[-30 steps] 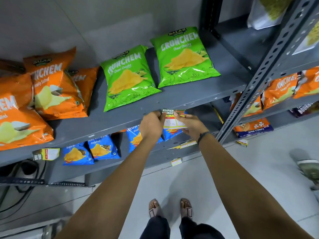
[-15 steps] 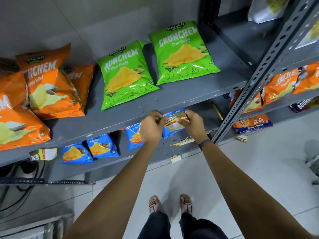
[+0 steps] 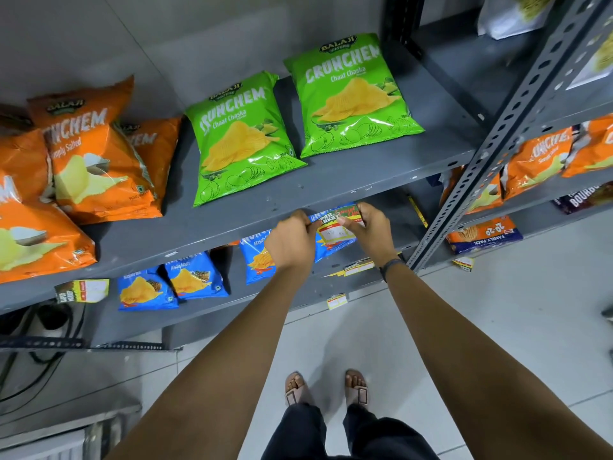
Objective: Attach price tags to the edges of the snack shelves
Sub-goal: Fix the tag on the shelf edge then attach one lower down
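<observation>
Grey painted-metal shelf board [image 3: 331, 190]: matt, smooth, small pale chips and scuffs near front edge. Grey slotted-angle metal upright [image 3: 491, 141]: matt paint, punched holes along both flanges. Two bright green chip bags [image 3: 348, 97]: glossy plastic film, creased, strong highlights. Orange chip bags [image 3: 96, 167]: same glossy film, crinkled, crimped seams. Small blue chip bags [image 3: 195, 277] on lower shelf: glossy film. Rectangular printed paper price tag [image 3: 333, 229], pinched between left hand [image 3: 292, 244] and right hand [image 3: 371, 230]: coated, slightly shiny. Pale floor tiles [image 3: 497, 327]: smooth, semi-gloss, thin grout lines. Brown sandals [image 3: 356, 388]: leather-like straps. Dark wristband [image 3: 389, 264]: material unclear.
</observation>
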The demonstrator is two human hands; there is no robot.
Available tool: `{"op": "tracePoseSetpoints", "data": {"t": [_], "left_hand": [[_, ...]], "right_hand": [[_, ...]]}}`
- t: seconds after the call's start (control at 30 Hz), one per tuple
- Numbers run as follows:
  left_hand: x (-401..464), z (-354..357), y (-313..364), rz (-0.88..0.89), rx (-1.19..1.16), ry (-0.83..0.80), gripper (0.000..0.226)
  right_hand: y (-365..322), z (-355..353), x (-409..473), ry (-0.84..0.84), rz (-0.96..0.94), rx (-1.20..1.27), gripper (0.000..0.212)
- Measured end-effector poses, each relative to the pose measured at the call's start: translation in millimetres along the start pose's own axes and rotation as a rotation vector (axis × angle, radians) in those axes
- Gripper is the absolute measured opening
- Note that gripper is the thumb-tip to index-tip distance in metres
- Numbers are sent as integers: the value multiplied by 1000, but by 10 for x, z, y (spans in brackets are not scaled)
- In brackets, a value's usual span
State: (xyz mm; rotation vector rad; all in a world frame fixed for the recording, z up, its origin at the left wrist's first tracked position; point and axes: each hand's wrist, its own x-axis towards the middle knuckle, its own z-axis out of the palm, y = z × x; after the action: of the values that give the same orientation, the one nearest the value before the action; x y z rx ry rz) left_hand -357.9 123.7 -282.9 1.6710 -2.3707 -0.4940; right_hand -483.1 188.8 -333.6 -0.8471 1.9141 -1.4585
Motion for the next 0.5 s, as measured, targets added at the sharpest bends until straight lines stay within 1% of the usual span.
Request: {"op": "tracePoseSetpoints", "data": {"t": [0.07, 0.17, 0.37, 0.5], "left_hand": [[4, -32, 5, 35, 30, 2, 29], [3, -83, 3, 65, 54, 23, 28], [45, -221, 3, 103, 74, 67, 26], [124, -265, 16, 117, 69, 68, 25]], "right_hand": [[-30, 10, 7, 12, 12, -1, 25], [-99, 37, 26, 45, 22, 0, 19], [-197, 44, 37, 64, 21, -21, 24], [-255, 40, 33, 96, 32, -52, 27]]}}
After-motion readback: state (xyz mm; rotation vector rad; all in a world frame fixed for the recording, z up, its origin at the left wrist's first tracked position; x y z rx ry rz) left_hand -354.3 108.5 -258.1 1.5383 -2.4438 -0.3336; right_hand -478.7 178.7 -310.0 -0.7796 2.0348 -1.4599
